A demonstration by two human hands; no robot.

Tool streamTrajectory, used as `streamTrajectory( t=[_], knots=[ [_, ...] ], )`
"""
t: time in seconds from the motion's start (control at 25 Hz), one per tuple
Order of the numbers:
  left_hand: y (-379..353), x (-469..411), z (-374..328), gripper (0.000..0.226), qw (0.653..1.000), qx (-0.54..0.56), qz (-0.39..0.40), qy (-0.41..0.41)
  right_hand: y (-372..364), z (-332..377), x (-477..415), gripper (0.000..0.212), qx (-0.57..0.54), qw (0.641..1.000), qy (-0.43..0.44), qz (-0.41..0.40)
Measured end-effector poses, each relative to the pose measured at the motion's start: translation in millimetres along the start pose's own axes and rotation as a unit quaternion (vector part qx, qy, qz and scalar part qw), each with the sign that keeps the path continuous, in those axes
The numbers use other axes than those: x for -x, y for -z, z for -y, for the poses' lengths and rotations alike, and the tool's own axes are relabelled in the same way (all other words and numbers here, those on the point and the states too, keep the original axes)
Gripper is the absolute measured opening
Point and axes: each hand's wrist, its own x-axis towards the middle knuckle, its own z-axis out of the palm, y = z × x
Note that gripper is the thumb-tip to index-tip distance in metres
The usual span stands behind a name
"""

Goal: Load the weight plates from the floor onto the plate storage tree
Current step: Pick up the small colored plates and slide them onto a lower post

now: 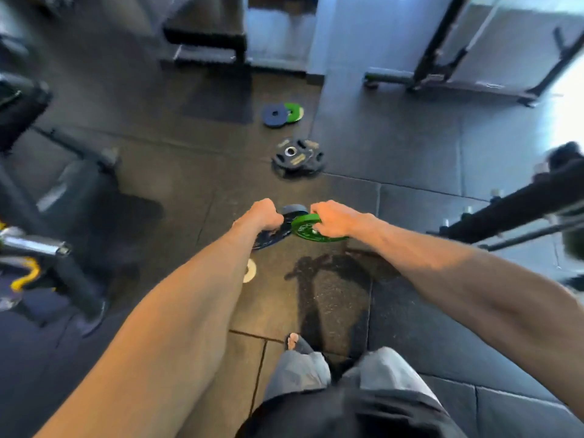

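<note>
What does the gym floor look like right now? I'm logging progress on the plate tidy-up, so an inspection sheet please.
Surface: dark rubber floor tiles.
Job's things: green plate in right hand; dark blue plate in left hand; blue-and-green pair and black grip plates lie on the floor beyond.
Clutter: small white disc on the floor.
Grippers: both hands closed on plates.
Cables: nothing seen.
Surroundings: rack frame far right; chrome bar end at left.

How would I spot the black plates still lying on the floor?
Look at the dark rubber floor ahead of the person's hands. Two groups of plates lie there: the nearer is the stack of black plates. Unlike the blue-and-green pair behind, they have grip cut-outs and a silver centre ring.
</note>
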Motion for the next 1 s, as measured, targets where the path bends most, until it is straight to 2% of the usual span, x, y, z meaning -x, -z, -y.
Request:
streamTrajectory(
  t=[0.12, 0.24, 0.36, 0.48, 0.76, 0.88, 1.0],
  knots=[
    [-10.1, 7.1, -72.4, 0.033, 0.995, -0.074, 0.03, -0.062, 3.2, -49.0, 69.8, 0.027, -0.041, 0.996, -0.065, -0.056],
    [-45.9, 9.5, -154.9, 0.04, 0.978, -0.153, 0.06, -0.127, -16.8, -102.1, 154.2, 0.04, -0.121, 0.976, -0.154, -0.101],
    [-107.9, 35.9, -240.4, 0.035, 0.948, -0.217, 0.113, -0.205, -45.7, -151.0, 243.3, 0.064, -0.221, 0.936, -0.234, -0.141],
    [-177.0, 76.4, -316.4, 0.033, 0.913, -0.263, 0.159, -0.268, -76.1, -193.6, 330.5, 0.078, -0.285, 0.894, -0.314, -0.146],
    [-327.2, 174.8, -471.1, 0.034, 0.803, -0.372, 0.218, -0.411, -139.2, -272.2, 521.1, 0.064, -0.347, 0.815, -0.422, -0.195],
    [-372.8, 214.1, -521.6, 0.023, 0.755, -0.396, 0.211, -0.477, -154.0, -297.0, 589.8, 0.064, -0.365, 0.779, -0.455, -0.232],
    [-404.3, 238.1, -565.5, 0.018, 0.731, -0.392, 0.201, -0.521, -157.0, -317.2, 640.2, 0.062, -0.37, 0.757, -0.474, -0.257]
  ],
)
